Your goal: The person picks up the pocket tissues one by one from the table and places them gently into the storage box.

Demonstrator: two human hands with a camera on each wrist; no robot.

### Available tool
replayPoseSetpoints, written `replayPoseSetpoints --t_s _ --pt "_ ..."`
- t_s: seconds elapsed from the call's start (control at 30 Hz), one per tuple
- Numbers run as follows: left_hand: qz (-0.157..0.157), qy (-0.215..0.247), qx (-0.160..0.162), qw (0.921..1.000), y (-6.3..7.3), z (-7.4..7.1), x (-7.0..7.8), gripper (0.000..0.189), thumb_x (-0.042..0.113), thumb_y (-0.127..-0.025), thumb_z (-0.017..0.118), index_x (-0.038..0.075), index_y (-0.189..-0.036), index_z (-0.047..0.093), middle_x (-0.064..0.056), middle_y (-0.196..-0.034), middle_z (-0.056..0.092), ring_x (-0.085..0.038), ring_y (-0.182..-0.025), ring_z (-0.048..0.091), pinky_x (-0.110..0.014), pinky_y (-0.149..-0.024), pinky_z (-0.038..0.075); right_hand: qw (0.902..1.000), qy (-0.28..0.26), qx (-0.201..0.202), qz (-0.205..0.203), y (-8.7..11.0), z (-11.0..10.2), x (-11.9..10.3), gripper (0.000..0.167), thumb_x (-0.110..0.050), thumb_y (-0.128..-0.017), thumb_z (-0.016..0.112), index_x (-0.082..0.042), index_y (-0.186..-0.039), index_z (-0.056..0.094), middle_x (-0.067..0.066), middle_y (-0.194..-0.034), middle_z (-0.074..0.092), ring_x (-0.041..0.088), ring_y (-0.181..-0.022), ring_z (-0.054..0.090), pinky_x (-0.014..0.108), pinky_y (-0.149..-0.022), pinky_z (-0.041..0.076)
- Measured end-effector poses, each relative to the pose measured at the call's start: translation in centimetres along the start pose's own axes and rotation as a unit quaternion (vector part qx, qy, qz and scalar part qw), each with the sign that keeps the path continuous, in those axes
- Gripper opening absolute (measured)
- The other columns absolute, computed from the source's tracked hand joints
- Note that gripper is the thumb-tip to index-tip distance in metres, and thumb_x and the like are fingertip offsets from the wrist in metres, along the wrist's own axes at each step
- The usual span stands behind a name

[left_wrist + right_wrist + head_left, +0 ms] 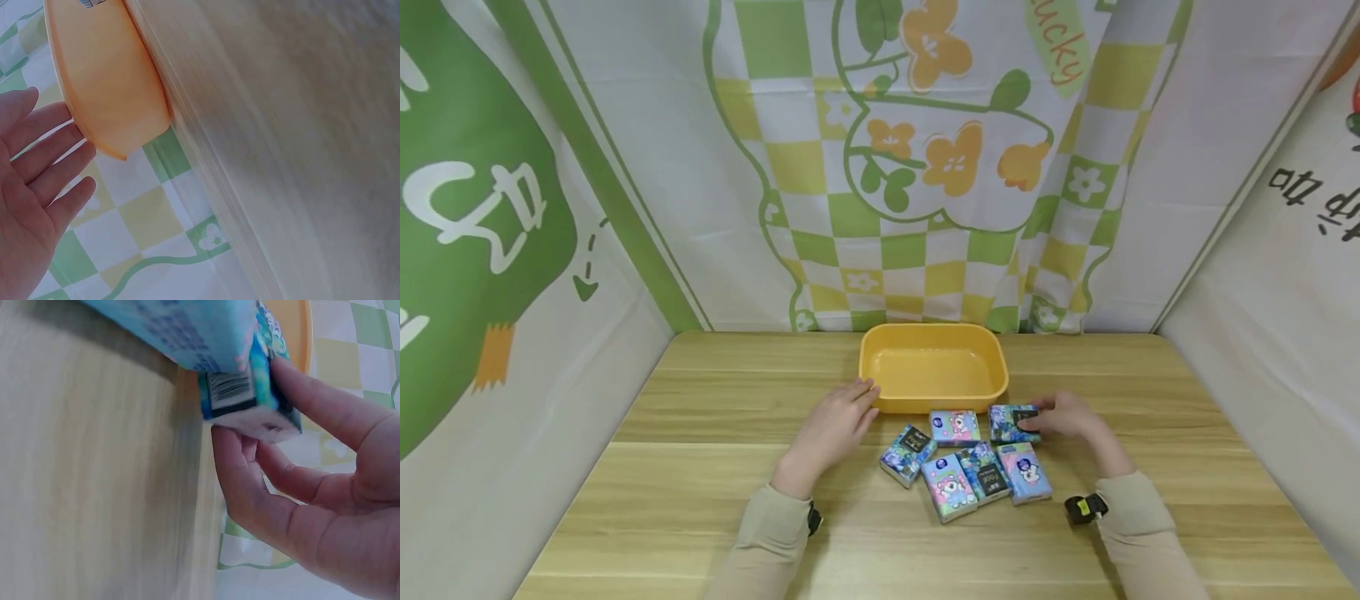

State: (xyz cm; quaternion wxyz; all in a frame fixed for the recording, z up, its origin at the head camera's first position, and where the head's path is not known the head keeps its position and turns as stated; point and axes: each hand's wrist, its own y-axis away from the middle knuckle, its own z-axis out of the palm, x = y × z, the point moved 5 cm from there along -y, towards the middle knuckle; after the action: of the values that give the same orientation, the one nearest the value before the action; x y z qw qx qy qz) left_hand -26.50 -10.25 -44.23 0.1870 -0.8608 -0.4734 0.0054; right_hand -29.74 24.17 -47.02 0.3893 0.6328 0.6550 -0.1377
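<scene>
At the front left corner of the yellow plastic basin (934, 406), my left hand (833, 423) touches the rim with extended fingers; in the left wrist view the fingertips (87, 150) lie against the rim. My right hand (1066, 415) pinches a blue floral tissue pack (1004, 423) by its right end, thumb on top. The right wrist view shows this pack's barcode (229, 387) and pale end, with fingers under its edge. Close by lie a pink-and-blue cartoon tissue pack (955, 427) beside the basin and another cartoon pack (1025, 473) nearer me.
More tissue packs lie on the wooden table (700, 467): a floral one (908, 455) at the left, and a cartoon one (950, 488) side by side with a floral one (985, 472). Behind the basin hangs a checkered curtain (925, 250).
</scene>
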Motion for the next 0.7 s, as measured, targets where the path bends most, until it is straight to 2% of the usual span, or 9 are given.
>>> replayPoseSetpoints --t_s 0.2,0.47,0.7 --pt "-0.003 -0.003 0.001 1.0000 0.0 0.1 0.0 0.038 0.022 -0.096 0.055 0.003 -0.129 0.057 -0.014 -0.135 0.055 -0.031 -0.125 0.052 -0.043 -0.111 0.039 0.9995 -0.022 0.016 0.018 0.4 -0.4 0.0 0.072 -0.029 -0.081 0.074 0.017 -0.129 0.046 0.029 -0.113 0.061 0.028 -0.093 0.066 0.039 -0.081 0.057" --pt "-0.009 -0.008 -0.011 0.9999 0.0 -0.1 0.1 0.039 0.024 -0.097 0.054 0.004 -0.131 0.056 -0.013 -0.137 0.054 -0.029 -0.127 0.051 -0.042 -0.111 0.038 0.9985 -0.039 0.033 0.021 0.8 -0.8 -0.2 0.071 -0.028 -0.080 0.076 0.017 -0.127 0.047 0.027 -0.111 0.063 0.022 -0.088 0.066 0.037 -0.077 0.058" --pt "-0.008 -0.002 -0.006 1.0000 0.0 -0.3 0.2 0.039 0.024 -0.097 0.054 0.003 -0.130 0.057 -0.014 -0.136 0.055 -0.030 -0.126 0.052 -0.043 -0.110 0.039 0.9980 -0.036 0.048 0.019 1.2 -1.3 -0.7 0.072 -0.030 -0.080 0.076 0.016 -0.127 0.048 0.025 -0.110 0.063 0.023 -0.089 0.063 0.036 -0.076 0.057"
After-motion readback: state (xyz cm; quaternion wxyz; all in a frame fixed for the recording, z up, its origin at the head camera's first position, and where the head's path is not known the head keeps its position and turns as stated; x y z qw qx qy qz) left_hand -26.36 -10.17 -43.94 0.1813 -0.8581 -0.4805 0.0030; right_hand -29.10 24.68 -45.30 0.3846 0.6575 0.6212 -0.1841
